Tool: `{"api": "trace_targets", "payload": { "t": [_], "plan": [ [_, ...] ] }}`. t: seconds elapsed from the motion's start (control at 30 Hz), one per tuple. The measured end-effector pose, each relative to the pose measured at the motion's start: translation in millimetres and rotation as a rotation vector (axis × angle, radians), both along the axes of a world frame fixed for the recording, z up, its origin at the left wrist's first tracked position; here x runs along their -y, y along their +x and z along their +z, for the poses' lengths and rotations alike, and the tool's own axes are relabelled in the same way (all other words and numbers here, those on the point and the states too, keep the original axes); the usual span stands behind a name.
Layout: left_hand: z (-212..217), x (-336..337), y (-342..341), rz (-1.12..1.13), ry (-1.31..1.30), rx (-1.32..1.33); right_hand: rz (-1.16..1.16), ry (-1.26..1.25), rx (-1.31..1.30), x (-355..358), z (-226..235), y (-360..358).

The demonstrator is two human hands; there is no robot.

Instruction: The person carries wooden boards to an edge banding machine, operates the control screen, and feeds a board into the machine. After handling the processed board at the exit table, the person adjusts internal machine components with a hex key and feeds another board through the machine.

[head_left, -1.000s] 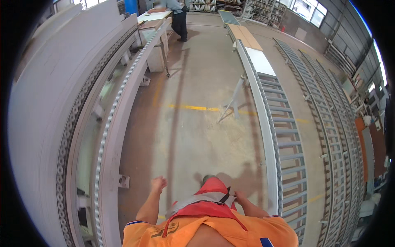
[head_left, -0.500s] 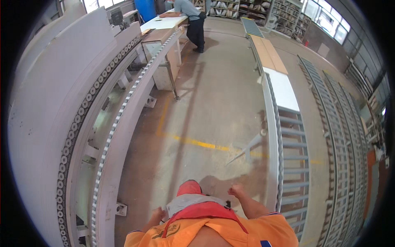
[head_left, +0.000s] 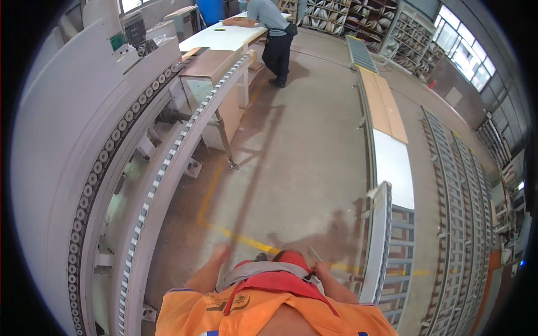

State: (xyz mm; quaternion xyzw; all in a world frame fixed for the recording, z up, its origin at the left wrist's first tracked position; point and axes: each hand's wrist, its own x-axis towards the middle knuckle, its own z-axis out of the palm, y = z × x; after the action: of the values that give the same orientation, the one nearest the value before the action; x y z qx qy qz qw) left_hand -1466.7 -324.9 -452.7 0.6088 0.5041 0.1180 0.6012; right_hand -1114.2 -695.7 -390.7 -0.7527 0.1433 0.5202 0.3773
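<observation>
My left hand (head_left: 221, 253) swings out in front of my body on the left, above the floor. It is smeared by motion, so its fingers cannot be read. Close to my red and grey apron (head_left: 274, 284), on the right, is my right hand (head_left: 320, 270). Its fingers look curled closed; what they hold, if anything, is hidden. A thin pale bar shows just beyond it, and I cannot tell whether they touch. Neither hand reaches the machine on the left or the roller conveyor (head_left: 399, 246) on the right.
A long machine with a roller chain (head_left: 106, 154) and a rail (head_left: 168, 151) runs along my left. White panels (head_left: 392, 168) and brown panels (head_left: 384, 101) lie on the right conveyor. Ahead, a co-worker (head_left: 272, 33) leans over a white-topped table (head_left: 216, 38). Yellow lines (head_left: 246, 241) mark the floor.
I have moved forward; the floor line and conveyor end are nearer. My left hand has swung forward, while my right has drawn back toward the apron.
</observation>
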Motion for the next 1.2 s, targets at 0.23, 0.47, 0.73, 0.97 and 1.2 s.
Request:
{"api": "trace_targets", "payload": {
  "t": [0.23,0.47,0.73,0.97,1.2],
  "plan": [
    [204.1,-140.7,343.6,0.109,-0.272,0.27,0.699,0.348,0.821,23.1,-200.7,187.2],
    [150.3,-236.1,420.8,0.284,-0.028,0.023,1.27,-0.085,0.759,-224.2,-114.2,411.5],
    [225.8,-363.0,543.7,0.567,0.373,0.054,0.082,0.223,0.226,-541.4,13.4,599.1],
    [306.2,-551.4,721.9,0.508,0.519,0.143,0.16,0.334,0.216,-669.7,8.2,694.7],
    [357.9,-733.8,848.9,0.36,0.833,0.168,0.386,0.177,0.331,-671.4,-39.1,823.9]
  ]
}}
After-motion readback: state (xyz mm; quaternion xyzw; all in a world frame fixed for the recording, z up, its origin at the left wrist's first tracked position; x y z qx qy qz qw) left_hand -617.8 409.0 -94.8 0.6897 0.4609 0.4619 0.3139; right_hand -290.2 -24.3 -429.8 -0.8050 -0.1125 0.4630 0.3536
